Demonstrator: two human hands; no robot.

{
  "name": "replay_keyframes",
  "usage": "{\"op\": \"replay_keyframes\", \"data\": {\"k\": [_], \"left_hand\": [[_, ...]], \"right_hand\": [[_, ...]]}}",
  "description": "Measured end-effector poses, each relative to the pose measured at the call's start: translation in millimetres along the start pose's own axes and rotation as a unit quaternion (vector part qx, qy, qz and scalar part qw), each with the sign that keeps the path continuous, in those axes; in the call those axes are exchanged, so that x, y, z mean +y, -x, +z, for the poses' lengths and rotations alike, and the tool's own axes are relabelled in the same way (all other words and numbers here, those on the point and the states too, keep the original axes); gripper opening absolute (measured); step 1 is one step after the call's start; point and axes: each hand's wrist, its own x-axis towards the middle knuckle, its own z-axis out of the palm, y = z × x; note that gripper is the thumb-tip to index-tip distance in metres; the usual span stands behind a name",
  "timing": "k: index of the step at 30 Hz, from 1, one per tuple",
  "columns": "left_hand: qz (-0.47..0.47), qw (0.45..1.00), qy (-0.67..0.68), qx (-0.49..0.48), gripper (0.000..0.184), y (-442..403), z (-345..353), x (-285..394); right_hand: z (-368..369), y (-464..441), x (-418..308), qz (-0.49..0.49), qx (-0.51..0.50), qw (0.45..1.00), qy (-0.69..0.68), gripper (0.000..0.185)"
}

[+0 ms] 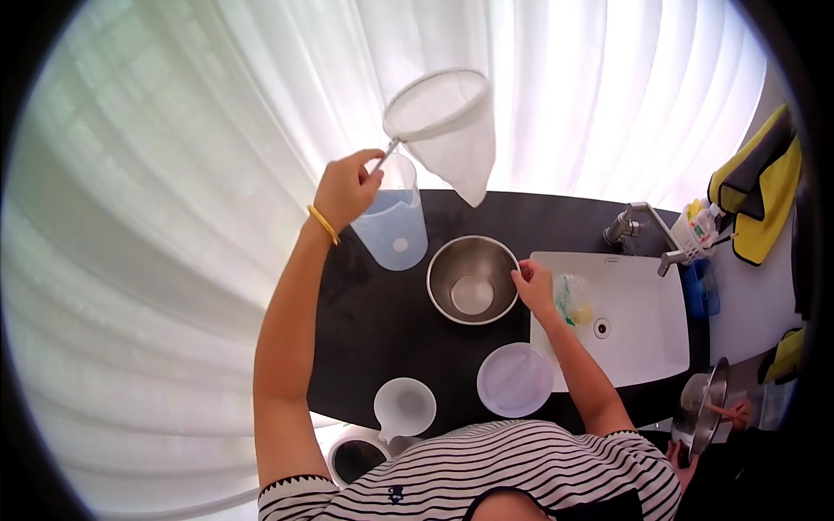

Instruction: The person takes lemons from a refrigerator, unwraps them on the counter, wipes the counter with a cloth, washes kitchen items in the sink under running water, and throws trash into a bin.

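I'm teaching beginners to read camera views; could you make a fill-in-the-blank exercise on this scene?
The left hand holds up the mesh net by its ____.
The ____ hand touches the rim of the metal bowl.
The pitcher is to the ____ of the metal bowl.
The band on the left wrist is coloured ____.

Missing words: handle; right; left; yellow.
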Motion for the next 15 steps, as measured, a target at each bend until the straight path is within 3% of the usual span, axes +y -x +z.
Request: {"op": "replay_keyframes", "data": {"k": [4, 8, 15], "left_hand": [[-0.01, 0.999, -0.038, 0.013, 0.025, -10, -16, -12], [-0.043, 0.993, -0.095, 0.051, 0.023, 49, -21, -20], [-0.09, 0.995, -0.044, 0.021, 0.027, 108, -1, -51]], "right_hand": [[-4, 2, -6, 0.014, -0.003, 1.0, -0.013, 0.015], [-5, 11, -3, 0.02, -0.005, 1.0, -0.009, 0.015], [-12, 15, -17, 0.038, -0.013, 0.999, 0.004, 0.018]]}}
